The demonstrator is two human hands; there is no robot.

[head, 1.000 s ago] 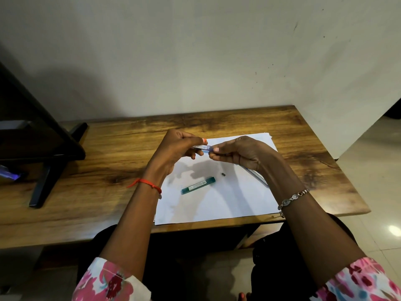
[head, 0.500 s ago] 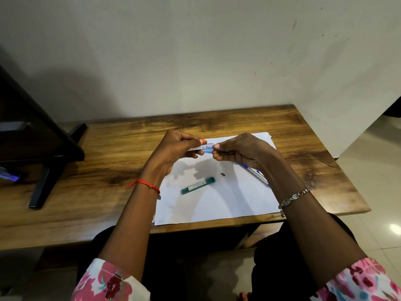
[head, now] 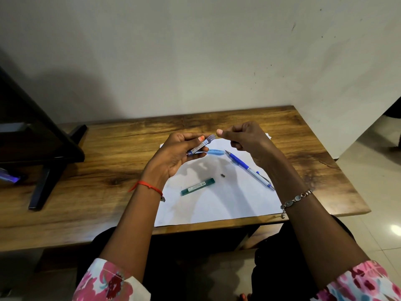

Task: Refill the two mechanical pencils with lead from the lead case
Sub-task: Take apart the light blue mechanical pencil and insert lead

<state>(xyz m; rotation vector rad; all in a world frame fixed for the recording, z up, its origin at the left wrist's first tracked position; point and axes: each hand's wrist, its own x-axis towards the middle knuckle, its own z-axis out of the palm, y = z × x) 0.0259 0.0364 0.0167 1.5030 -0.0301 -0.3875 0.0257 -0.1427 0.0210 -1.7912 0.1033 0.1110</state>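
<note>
My left hand (head: 173, 153) holds a blue lead case (head: 200, 146) with a white label above the paper, tilted up to the right. My right hand (head: 245, 140) is raised beside it, thumb and forefinger pinched just past the case's upper end; anything between them is too thin to see. On the white paper (head: 217, 205) lie a light blue mechanical pencil (head: 216, 151), partly hidden by my left hand, a blue and silver mechanical pencil (head: 249, 169) lying diagonally, a green lead case (head: 197, 186) and a small black piece (head: 222, 175).
The paper lies on a wooden table (head: 86, 192) set against a white wall. A black monitor stand (head: 47, 170) occupies the table's left end. The table's right edge drops to a tiled floor (head: 368, 174).
My right hand has lifted and drawn slightly away from the blue lead case, uncovering both pencils on the paper. My left hand has tilted the case upward.
</note>
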